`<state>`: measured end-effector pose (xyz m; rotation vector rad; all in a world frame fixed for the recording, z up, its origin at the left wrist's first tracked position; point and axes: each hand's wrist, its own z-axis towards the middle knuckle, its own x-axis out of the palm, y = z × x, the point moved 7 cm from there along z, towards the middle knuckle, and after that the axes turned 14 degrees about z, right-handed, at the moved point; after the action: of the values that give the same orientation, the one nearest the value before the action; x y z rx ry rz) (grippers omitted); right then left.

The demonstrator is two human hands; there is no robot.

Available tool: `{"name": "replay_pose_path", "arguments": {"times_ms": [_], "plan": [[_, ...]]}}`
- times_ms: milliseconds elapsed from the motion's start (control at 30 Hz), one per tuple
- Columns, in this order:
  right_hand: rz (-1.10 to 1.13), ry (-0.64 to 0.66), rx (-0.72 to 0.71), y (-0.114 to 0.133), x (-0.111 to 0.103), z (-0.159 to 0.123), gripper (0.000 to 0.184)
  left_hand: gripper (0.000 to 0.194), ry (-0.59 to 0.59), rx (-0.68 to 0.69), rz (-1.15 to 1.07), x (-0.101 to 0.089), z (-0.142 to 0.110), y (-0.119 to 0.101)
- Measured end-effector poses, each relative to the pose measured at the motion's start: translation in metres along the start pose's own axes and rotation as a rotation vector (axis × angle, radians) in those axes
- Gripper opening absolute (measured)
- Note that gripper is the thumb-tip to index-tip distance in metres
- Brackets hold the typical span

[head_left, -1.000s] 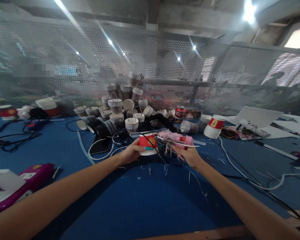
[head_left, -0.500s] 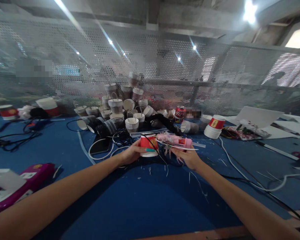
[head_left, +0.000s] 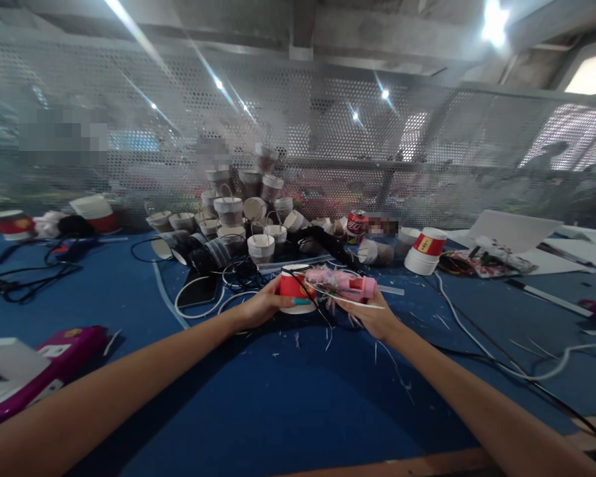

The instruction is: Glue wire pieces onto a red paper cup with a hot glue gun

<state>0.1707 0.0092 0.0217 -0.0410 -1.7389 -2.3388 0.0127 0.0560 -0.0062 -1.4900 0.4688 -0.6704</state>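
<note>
A red and white paper cup [head_left: 291, 286] is held in my left hand [head_left: 262, 306], whose fingers curl round its near side. My right hand [head_left: 373, 317] is closed round a pink hot glue gun [head_left: 350, 283], with a pale glue stick [head_left: 392, 291] poking out of its back end. Stringy glue and fluff cling to the gun's front, which lies right against the cup's right side. The gun's tip is hard to make out there. A thin black cord crosses in front of the cup.
Behind my hands stands a pile of small paper-cup buckets [head_left: 229, 211] with handles. A cola can [head_left: 357, 227] and stacked paper cups [head_left: 426, 252] are to the right. Cables cross the blue table [head_left: 278, 411]. A purple case [head_left: 74, 351] lies at left, a phone [head_left: 198, 291] nearer.
My right hand has brought the glue gun slightly left and down, and its front now overlaps the cup's right side more. The left hand and cup have hardly moved.
</note>
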Motion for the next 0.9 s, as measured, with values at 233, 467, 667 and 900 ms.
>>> {"name": "replay_pose_path", "arguments": {"times_ms": [233, 467, 667, 900], "plan": [[-0.004, -0.004, -0.068, 0.004, -0.005, 0.003, 0.031, 0.048, 0.04, 0.028, -0.071, -0.002, 0.002, -0.002], [0.008, -0.072, -0.054, 0.002, -0.013, 0.004, 0.029, 0.047, 0.038, 0.037, -0.072, -0.006, 0.002, 0.001], [-0.003, -0.051, -0.031, 0.0, -0.013, 0.004, 0.032, 0.048, 0.011, 0.021, -0.067, -0.004, 0.002, 0.003], [-0.001, -0.025, -0.024, -0.006, -0.01, 0.002, 0.033, 0.045, 0.008, 0.024, -0.043, 0.0, 0.002, 0.0]]}}
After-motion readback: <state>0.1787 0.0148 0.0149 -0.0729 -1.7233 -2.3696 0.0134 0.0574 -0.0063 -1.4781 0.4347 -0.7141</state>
